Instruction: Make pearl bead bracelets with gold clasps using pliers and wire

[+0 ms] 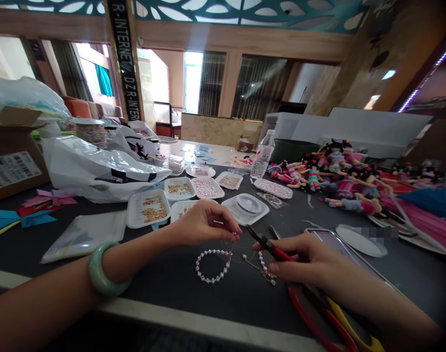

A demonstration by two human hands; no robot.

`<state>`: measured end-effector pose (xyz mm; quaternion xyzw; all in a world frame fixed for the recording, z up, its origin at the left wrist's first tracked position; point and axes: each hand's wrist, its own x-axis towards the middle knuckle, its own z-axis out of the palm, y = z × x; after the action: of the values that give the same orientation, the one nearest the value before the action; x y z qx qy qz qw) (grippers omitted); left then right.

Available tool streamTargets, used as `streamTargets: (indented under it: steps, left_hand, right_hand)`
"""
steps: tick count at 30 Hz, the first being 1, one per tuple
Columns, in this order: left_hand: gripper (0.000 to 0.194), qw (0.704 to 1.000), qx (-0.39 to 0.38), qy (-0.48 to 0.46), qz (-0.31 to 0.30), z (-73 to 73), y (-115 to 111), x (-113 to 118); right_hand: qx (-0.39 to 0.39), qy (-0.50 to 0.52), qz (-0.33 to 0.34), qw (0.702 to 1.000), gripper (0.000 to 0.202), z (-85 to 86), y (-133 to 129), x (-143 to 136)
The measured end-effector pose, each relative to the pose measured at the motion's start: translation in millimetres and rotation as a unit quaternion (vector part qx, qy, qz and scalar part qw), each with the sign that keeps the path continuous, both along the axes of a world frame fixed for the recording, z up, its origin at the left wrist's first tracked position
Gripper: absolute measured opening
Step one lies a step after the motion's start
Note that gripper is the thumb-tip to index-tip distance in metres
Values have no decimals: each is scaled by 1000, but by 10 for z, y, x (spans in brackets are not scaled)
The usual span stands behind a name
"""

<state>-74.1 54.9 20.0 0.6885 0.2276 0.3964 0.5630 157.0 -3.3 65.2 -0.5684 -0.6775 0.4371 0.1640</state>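
Note:
My left hand [208,225], with its thumb and fingertips pinched together, grips the fine end of a pearl bracelet [212,280]. Tiny beads show at those fingertips, but the exact part held is too small to make out. The loop of white beads is just below the hand. In my right hand [305,259] is a pair of pliers [260,239] with dark jaws and red handles, the jaws pointing towards my left fingertips without touching them. A second beaded strand [263,266] with a gold chain lies beneath the pliers, partly hidden by my right hand.
White trays [148,225] of gold and pink beads stand ahead, near a thread spool [249,203]. Red and yellow tool handles [336,313] and a phone [347,244] lie right. Beyond are a water bottle [263,156] and several dolls [340,171]. Plastic bags [85,234] lie left.

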Motion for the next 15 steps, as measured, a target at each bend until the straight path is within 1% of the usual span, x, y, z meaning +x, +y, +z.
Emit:
streamTargets:
  steps: [3, 6, 11, 13, 15]
  left_hand:
    - [13, 1000, -6, -3, 3, 12, -2, 0]
    - [13, 1000, -13, -9, 6, 24, -10, 4]
    - [15, 1000, -14, -17, 14, 29, -6, 3]
    - [15, 1000, -12, -15, 16, 29, -4, 0]
    - [16, 1000, -11, -13, 18, 31, -6, -1]
  right_hand:
    - [25, -6, 19, 999, 25, 45, -21, -31]
    - [37, -20, 55, 998, 23, 69, -30, -43]
    - [68, -54, 104, 991, 23, 14, -32, -41]
    - [89, -68, 104, 988, 23, -12, -42, -51]
    - [104, -75, 93, 987, 28, -23, -58, -72]
